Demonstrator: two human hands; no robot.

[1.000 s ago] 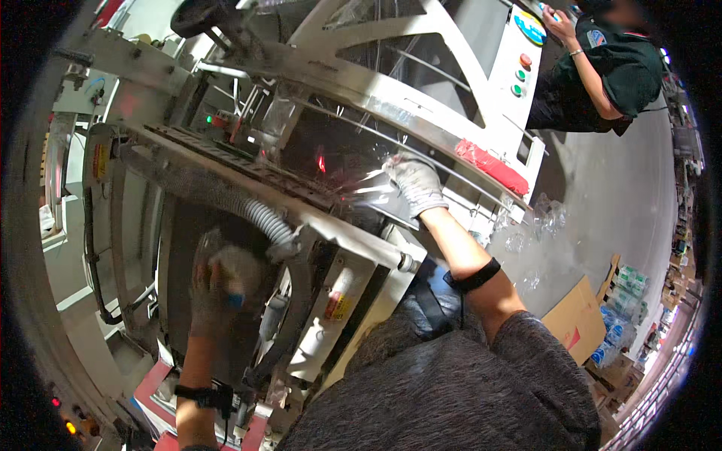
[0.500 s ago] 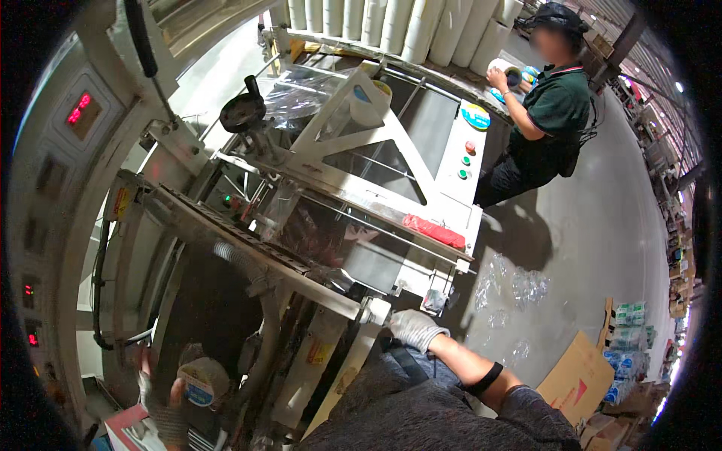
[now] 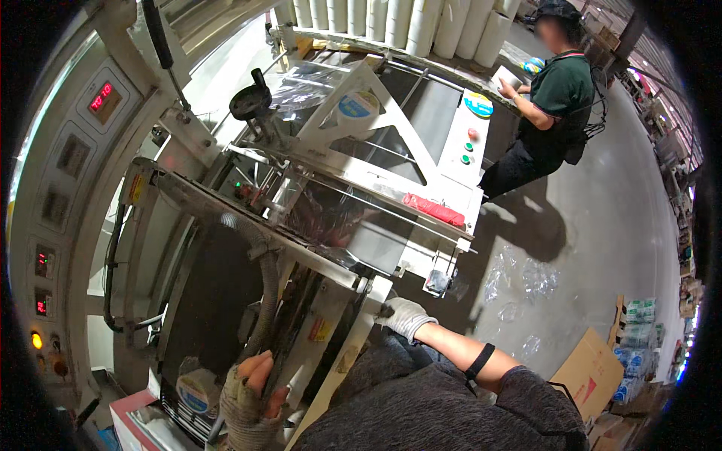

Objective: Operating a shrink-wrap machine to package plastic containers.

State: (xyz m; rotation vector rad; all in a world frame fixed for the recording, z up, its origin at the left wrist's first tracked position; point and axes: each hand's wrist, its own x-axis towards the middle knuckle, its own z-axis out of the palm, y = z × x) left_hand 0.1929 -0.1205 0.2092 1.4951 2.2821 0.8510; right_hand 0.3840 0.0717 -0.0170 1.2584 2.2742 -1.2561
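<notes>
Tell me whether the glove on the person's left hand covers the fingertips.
No, bare fingertips stick out past the edge of the knitted glove on the left hand.

Control panel: left of the frame.
Handwheel: on the frame's left end.
Push buttons: on the frame's right end.
Bundle: at the frame's near right corner.
Standing rolls: in a row behind the frame.
Co-worker: right of the frame.
Film scraps: on the floor, rightward.
Left hand: just right of a low roll.
</notes>
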